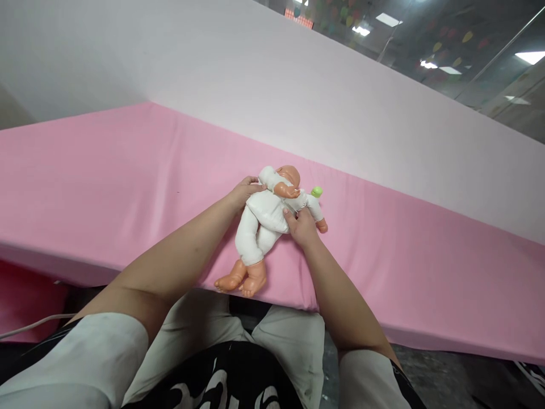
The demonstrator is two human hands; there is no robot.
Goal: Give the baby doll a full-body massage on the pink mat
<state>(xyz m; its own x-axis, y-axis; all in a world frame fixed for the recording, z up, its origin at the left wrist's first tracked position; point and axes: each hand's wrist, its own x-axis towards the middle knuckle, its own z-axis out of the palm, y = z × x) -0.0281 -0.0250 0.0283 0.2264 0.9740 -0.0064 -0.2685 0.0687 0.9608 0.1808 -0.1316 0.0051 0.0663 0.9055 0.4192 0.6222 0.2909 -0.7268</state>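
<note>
A baby doll (269, 211) with a white cloth body and tan plastic head, hands and feet lies on the pink-covered table (374, 255). Its feet point toward me, and one of its arms is bent across the lower part of its head. My left hand (247, 190) is closed on the doll's upper body at the left. On the other side, my right hand (301, 226) grips the white cloth by the doll's side, thumb on top, with the other fingers partly hidden. Beyond the doll's outstretched arm sits a small light-green object (317, 192), its kind unclear.
A plain white wall (340, 113) rises behind the table, with a window (426, 51) above it at the upper right. A pale cable (38, 324) and something red (29, 295) are at the lower left. The table's near edge runs just before my lap.
</note>
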